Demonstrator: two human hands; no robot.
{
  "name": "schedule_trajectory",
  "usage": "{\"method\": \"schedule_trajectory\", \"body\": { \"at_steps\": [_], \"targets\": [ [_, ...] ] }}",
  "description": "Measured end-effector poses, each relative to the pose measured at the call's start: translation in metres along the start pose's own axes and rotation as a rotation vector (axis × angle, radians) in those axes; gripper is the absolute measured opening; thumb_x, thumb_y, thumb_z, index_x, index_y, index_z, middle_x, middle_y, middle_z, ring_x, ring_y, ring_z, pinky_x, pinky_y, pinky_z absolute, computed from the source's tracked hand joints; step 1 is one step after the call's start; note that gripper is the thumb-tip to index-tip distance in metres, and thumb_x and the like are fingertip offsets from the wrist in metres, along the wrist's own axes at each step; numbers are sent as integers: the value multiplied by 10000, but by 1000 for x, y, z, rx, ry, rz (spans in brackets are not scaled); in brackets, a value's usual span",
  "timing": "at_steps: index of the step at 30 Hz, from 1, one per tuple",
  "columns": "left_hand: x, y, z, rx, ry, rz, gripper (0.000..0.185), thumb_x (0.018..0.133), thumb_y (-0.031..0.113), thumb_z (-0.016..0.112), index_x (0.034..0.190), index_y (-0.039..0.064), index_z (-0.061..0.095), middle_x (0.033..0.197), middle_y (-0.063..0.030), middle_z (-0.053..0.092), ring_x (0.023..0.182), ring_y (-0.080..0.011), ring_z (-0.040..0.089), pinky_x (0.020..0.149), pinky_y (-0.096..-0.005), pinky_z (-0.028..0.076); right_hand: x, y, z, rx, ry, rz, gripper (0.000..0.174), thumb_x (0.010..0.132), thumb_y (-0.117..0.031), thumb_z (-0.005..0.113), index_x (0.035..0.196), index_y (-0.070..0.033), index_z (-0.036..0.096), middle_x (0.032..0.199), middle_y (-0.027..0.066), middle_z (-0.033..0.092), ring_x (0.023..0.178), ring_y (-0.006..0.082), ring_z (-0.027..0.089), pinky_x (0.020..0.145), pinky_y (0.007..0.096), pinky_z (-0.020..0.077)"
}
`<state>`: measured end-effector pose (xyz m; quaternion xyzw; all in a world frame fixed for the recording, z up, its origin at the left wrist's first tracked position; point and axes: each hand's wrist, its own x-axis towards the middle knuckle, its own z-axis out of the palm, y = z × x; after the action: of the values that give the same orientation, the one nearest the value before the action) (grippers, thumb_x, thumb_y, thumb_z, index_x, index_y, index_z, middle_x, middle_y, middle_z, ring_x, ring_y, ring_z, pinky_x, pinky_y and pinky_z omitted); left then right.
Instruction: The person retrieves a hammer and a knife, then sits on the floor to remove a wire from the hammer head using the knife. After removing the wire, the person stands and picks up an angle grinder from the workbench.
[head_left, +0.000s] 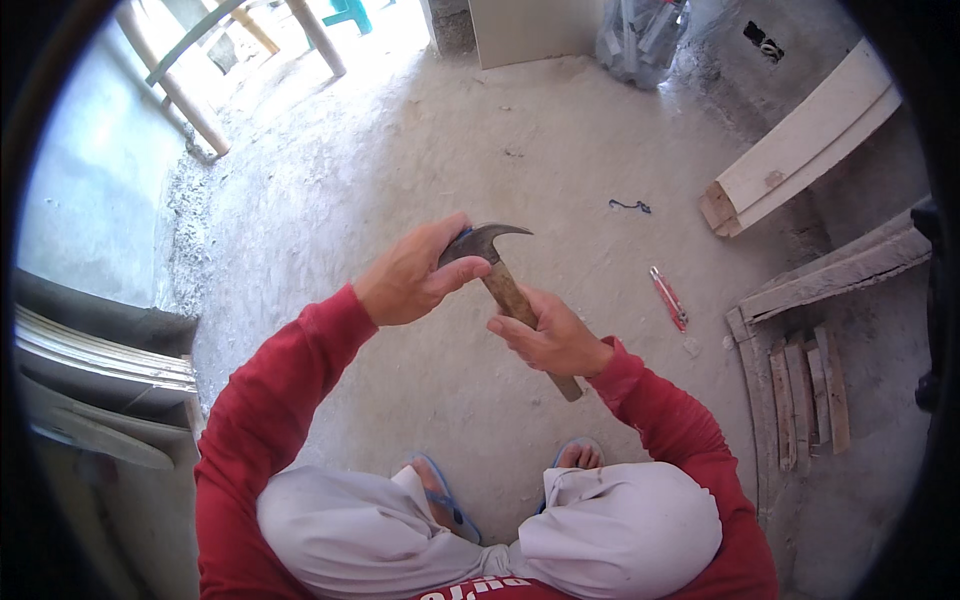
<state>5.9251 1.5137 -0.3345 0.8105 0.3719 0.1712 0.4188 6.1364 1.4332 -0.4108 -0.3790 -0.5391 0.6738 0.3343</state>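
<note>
A claw hammer (508, 294) with a dark metal head and a worn wooden handle is held up in front of me, over the concrete floor. My left hand (409, 271) grips the striking end of the head, its thumb lying along the near side. The curved claw points right, free of the fingers. A small bit of blue shows beside the left fingertips; what it is I cannot tell. Around the middle of the handle closes my right hand (551, 334), and the handle's butt end sticks out below it.
On the floor (450, 390) to the right lie a red utility knife (668, 300) and a dark bit of cord (630, 205). Timber boards (810, 142) and short wood strips (810, 397) rest along the right side. Stacked panels (105, 352) stand left; a clear plastic bag (641, 41) sits at the back.
</note>
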Motion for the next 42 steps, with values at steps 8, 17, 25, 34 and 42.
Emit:
{"method": "schedule_trajectory", "body": {
  "at_steps": [8, 17, 25, 34, 42],
  "targets": [
    [2, -10, -11, -388, -196, -139, 321, 1000, 358, 610, 996, 38, 575, 773, -15, 561, 672, -93, 521, 605, -264, 435, 0, 7, 3, -260, 119, -222, 199, 975, -190, 634, 1012, -36, 514, 718, 28, 504, 627, 133, 468, 563, 329, 399],
    [4, -10, -8, -333, -234, -162, 301, 1024, 364, 572, 997, 64, 583, 748, 33, 499, 599, -57, 461, 542, -224, 402, -5, 9, 5, -444, 189, -278, 258, 958, -201, 655, 977, -17, 476, 686, 171, 517, 569, 262, 464, 545, 384, 394],
    [-1, -3, -5, -100, -147, -53, 242, 927, 265, 712, 961, 66, 581, 751, 5, 521, 601, -90, 467, 544, -253, 397, 1, 17, 2, -431, 164, -317, 253, 939, -201, 684, 999, -19, 519, 709, 148, 546, 600, 231, 475, 564, 368, 408],
    [-3, 20, 12, 106, 146, 1, 240, 797, 114, 808, 852, 34, 588, 662, -30, 535, 617, -121, 476, 569, -300, 399, 32, 39, -8, -531, 358, -430, 227, 901, -117, 712, 1078, -1, 629, 964, 180, 668, 866, 316, 668, 735, 369, 523],
    [-3, 18, 18, 14, 86, 21, 208, 849, 138, 773, 983, 30, 656, 676, 26, 525, 613, -74, 453, 556, -266, 374, 43, 63, -12, -585, 367, -464, 176, 911, -109, 680, 1080, -74, 715, 1112, 150, 687, 981, 358, 651, 844, 421, 519]
  ]
}}
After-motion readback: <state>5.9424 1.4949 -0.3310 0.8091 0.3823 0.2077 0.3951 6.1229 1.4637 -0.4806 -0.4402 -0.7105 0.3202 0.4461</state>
